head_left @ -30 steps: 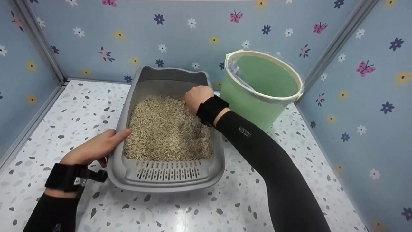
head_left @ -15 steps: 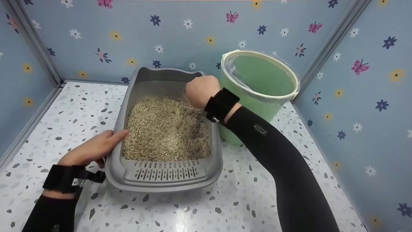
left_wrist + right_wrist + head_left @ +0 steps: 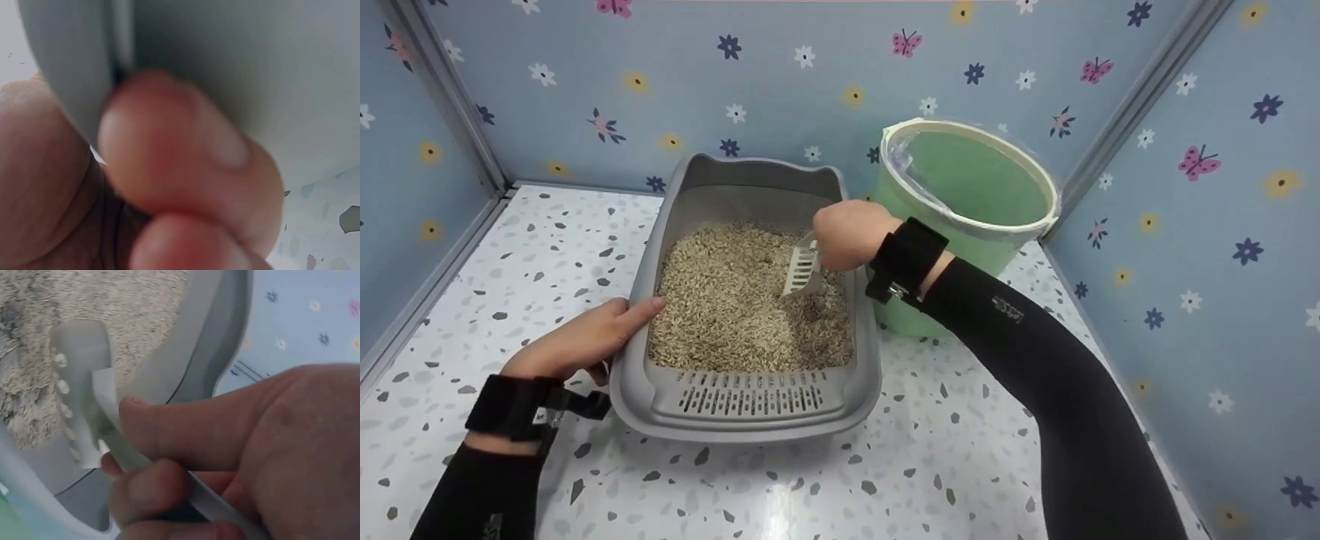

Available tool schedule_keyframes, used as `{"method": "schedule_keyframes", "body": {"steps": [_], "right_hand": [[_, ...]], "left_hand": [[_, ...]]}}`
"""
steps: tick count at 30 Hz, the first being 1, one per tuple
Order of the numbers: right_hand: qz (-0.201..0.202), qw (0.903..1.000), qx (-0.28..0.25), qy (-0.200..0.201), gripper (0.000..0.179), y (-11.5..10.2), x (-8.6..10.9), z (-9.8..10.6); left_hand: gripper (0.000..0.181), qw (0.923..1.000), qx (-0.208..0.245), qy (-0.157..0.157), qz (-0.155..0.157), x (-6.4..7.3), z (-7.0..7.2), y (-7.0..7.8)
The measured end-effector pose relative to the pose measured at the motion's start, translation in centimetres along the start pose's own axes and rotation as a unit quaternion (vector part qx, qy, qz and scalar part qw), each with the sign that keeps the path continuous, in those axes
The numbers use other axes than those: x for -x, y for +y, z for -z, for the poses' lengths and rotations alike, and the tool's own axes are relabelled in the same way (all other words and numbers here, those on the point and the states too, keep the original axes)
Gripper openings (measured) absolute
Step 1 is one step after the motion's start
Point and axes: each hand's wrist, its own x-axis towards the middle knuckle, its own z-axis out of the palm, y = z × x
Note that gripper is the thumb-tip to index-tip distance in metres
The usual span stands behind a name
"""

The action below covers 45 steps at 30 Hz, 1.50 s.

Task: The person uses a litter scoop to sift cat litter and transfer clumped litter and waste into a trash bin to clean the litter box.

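Note:
A grey litter box (image 3: 634,381) holds tan pellet litter (image 3: 727,300), with a darker patch towards its right side. My left hand (image 3: 585,341) grips the box's left rim, thumb on top; in the left wrist view its curled fingers (image 3: 169,135) press under the rim. Over the right part of the box, my right hand (image 3: 855,234) holds a pale slotted litter scoop (image 3: 802,270) by its handle. The right wrist view shows thumb and fingers wrapped round that handle, the scoop (image 3: 84,394) tilted above the litter. Whether anything lies in the scoop is hidden.
A green bin (image 3: 937,247) with a clear liner over its cream rim stands right of the box, close beside it. Flower-patterned panels (image 3: 780,82) wall in the back and both sides. The speckled white surface (image 3: 780,487) lies under everything.
My right hand first lifted and then came right and lower, turning so that the scoop's slotted blade now shows. The left hand keeps its grip on the rim.

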Motion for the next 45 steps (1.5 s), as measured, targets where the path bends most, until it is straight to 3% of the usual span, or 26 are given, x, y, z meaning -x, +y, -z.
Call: {"method": "schedule_keyframes", "body": {"steps": [5, 12, 17, 22, 26, 30, 36, 41, 45], "right_hand": [[-0.003, 0.9975, 0.068, -0.018, 0.036, -1.2, 1.2, 0.5], [0.006, 0.9819, 0.144, -0.123, 0.031, -3.6, 2.0, 1.8], [0.023, 0.9727, 0.179, -0.146, 0.029, -5.1, 1.7, 2.0], [0.051, 0.9629, 0.195, -0.18, 0.031, -5.7, 0.6, 1.7], [0.047, 0.9616, 0.175, -0.206, 0.034, -5.4, -0.4, 1.3], [0.034, 0.9693, 0.148, -0.194, 0.035, -4.9, -1.0, 0.4], [-0.014, 0.9847, 0.136, -0.108, 0.044, -5.6, -1.1, -2.4], [-0.036, 0.9802, 0.187, -0.056, 0.05, -7.3, -1.5, -5.5], [-0.044, 0.9742, 0.217, -0.045, 0.048, -8.0, -2.2, -7.3]], "left_hand": [[0.079, 1.0, -0.004, 0.001, 0.001, 0.0, 0.0, 0.0], [0.08, 0.9999, -0.012, 0.005, -0.001, 0.2, 0.0, 0.4], [0.08, 0.9999, -0.009, 0.006, 0.005, 0.1, -0.1, 0.1], [0.079, 0.9999, -0.006, 0.005, 0.007, 0.1, -0.1, -0.1], [0.079, 0.9999, -0.01, 0.005, 0.007, 0.0, -0.1, 0.0], [0.079, 0.9999, -0.011, 0.005, 0.005, 0.1, 0.0, 0.1], [0.079, 0.9999, -0.011, 0.004, 0.005, 0.1, 0.1, 0.1], [0.079, 1.0, -0.008, 0.0, 0.001, -0.1, 0.1, 0.1], [0.081, 0.9999, -0.011, -0.003, 0.001, -0.1, 0.0, 0.0]]}}
